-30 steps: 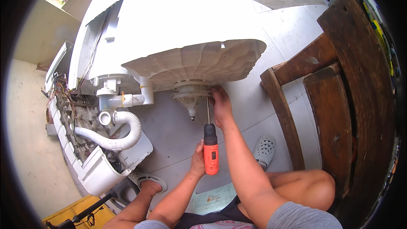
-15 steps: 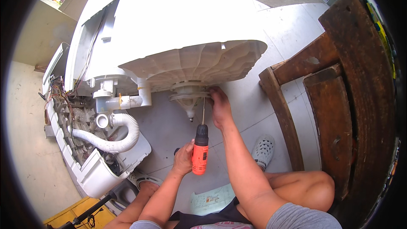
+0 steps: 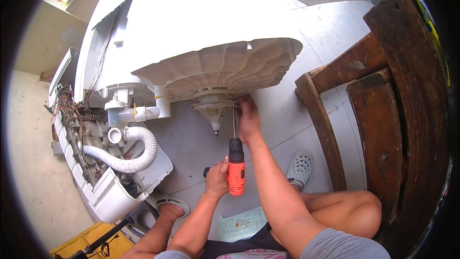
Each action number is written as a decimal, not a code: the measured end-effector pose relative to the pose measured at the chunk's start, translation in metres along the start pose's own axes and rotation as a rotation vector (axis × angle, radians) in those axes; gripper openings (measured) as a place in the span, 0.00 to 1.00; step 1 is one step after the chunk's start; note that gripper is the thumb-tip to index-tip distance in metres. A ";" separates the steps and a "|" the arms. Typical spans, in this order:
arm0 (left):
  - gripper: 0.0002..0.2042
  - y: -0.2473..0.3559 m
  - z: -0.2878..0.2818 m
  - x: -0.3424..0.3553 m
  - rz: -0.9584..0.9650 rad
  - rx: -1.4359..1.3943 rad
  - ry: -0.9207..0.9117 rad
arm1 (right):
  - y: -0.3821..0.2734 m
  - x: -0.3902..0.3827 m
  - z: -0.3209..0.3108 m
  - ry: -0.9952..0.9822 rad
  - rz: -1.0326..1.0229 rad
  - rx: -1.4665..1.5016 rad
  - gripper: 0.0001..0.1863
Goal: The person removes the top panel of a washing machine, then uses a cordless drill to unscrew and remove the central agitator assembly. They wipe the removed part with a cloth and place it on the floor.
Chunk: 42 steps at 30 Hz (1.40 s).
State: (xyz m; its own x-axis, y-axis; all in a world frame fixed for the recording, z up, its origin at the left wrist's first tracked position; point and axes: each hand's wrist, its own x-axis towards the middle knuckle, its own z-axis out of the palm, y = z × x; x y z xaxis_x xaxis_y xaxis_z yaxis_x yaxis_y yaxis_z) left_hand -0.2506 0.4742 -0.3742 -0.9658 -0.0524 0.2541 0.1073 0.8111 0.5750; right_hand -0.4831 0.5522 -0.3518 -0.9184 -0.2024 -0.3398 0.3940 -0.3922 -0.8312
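My left hand grips an orange-and-black drill, whose long thin bit points up at the flanged hub under a large white appliance. My right hand is at the hub's right side, fingers curled against the flange by the bit's tip; its fingertips are partly hidden. The hub sticks out below a ribbed plastic tub base. Left of it is a white elbow pipe.
A detached panel with exposed wiring and a corrugated hose lies at left. A wooden bench stands close on my right. A pale green object is below me, a yellow box at lower left, tiled floor beneath.
The drill and my left hand swung slightly left, then back right to near where they were a second ago. My right hand stays at the hub with only slight shifts.
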 end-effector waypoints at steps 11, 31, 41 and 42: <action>0.40 -0.002 -0.013 0.001 0.017 0.030 -0.010 | -0.010 -0.004 -0.002 -0.026 0.037 -0.007 0.07; 0.37 0.013 -0.026 -0.006 0.011 0.111 0.018 | -0.022 0.000 -0.011 -0.159 0.040 -0.101 0.20; 0.30 0.022 -0.073 -0.053 0.092 0.208 -0.048 | -0.023 0.005 -0.005 -0.112 0.026 -0.147 0.20; 0.31 0.023 -0.077 -0.064 0.089 0.216 -0.033 | -0.022 0.006 -0.004 -0.082 0.035 -0.104 0.20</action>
State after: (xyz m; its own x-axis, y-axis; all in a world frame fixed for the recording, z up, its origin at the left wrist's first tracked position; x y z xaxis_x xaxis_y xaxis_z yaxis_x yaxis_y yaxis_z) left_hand -0.1683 0.4519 -0.3172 -0.9623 0.0409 0.2690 0.1427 0.9176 0.3711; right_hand -0.4972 0.5635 -0.3379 -0.8964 -0.2886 -0.3363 0.4165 -0.2890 -0.8620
